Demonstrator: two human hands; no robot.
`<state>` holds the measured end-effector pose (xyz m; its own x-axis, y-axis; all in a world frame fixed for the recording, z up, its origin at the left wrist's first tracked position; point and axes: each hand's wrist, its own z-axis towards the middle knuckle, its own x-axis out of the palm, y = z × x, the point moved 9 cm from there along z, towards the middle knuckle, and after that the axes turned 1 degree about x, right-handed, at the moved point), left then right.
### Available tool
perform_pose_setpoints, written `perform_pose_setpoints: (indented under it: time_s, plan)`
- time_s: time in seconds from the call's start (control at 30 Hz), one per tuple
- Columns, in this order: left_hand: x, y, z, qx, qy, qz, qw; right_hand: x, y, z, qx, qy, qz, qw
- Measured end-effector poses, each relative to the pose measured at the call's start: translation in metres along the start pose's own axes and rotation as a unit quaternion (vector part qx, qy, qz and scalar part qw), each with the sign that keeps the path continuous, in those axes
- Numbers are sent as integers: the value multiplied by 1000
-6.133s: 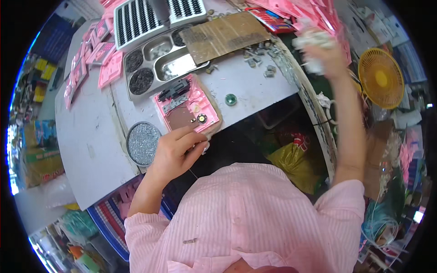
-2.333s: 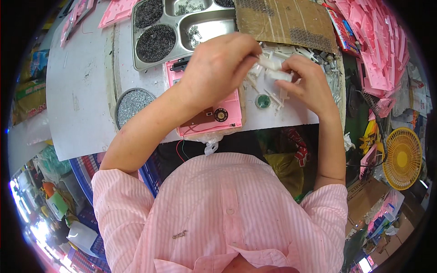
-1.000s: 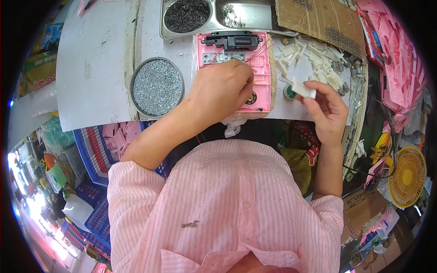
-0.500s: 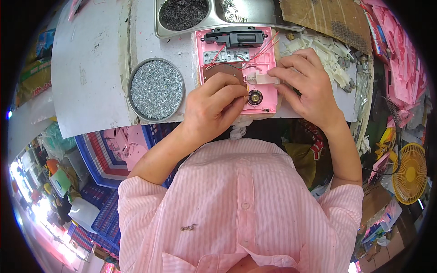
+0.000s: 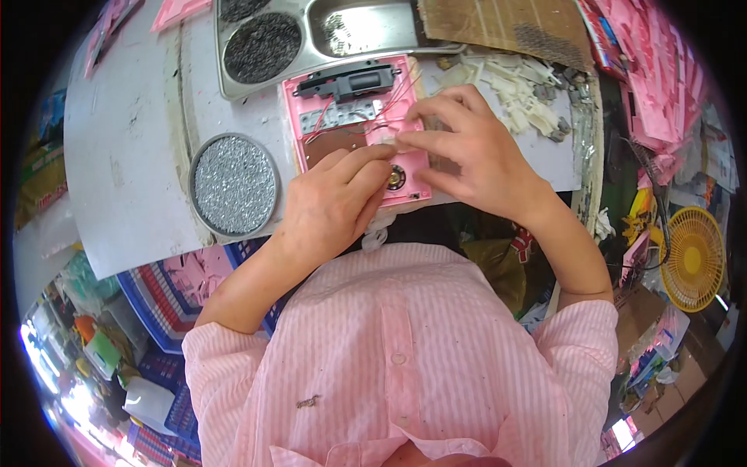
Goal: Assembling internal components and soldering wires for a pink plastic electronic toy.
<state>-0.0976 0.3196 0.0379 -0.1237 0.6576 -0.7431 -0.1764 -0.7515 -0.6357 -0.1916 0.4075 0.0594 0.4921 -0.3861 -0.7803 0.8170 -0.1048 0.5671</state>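
Note:
A pink plastic housing (image 5: 425, 164) lies on the table before me. A black module (image 5: 354, 81) with thin red wires, a grey metal plate (image 5: 334, 117), a brown board (image 5: 331, 146) and a round speaker (image 5: 397, 177) sit inside it. My left hand (image 5: 331, 198) reaches over the near left part, fingers closed together beside the speaker; what they pinch is hidden. From the right comes my right hand (image 5: 482, 156), its fingertips touching down by a whitish plastic piece, mostly covered by the fingers. Its thumb stands apart from the fingers, over the speaker's right side.
A round tin of small silvery screws (image 5: 233, 184) stands left of the housing. Behind it is a metal tray (image 5: 299, 78) with dark small parts. White plastic parts (image 5: 517, 97) and cardboard (image 5: 506, 27) lie at the back right. Blue baskets (image 5: 148, 311) stand below left; a yellow fan (image 5: 692, 261) is right.
My left hand has moved up over the housing toward the whitish piece. The right fingers have come closer to the left ones, covering that piece, and the thumb is off it. The whole view has shifted and tilted.

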Motion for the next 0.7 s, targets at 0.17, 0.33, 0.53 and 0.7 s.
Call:
perform_pose_setpoints:
  time_s: [0.17, 0.33, 0.53, 0.7]
  plan:
    - [-3, 11, -2, -12, -25, -74, 997, -65, -81, -44, 179, -111, -137, 968]
    - [-11, 15, -6, -44, -53, -172, 983, -109, -122, -70, 281, -140, -251, 915]
    - [-11, 12, -3, -44, -40, -157, 986, -110, -151, -93, 332, -76, -246, 907]
    - [-10, 2, 9, -24, -33, -149, 988, -89, -177, -86, 428, 15, -288, 856]
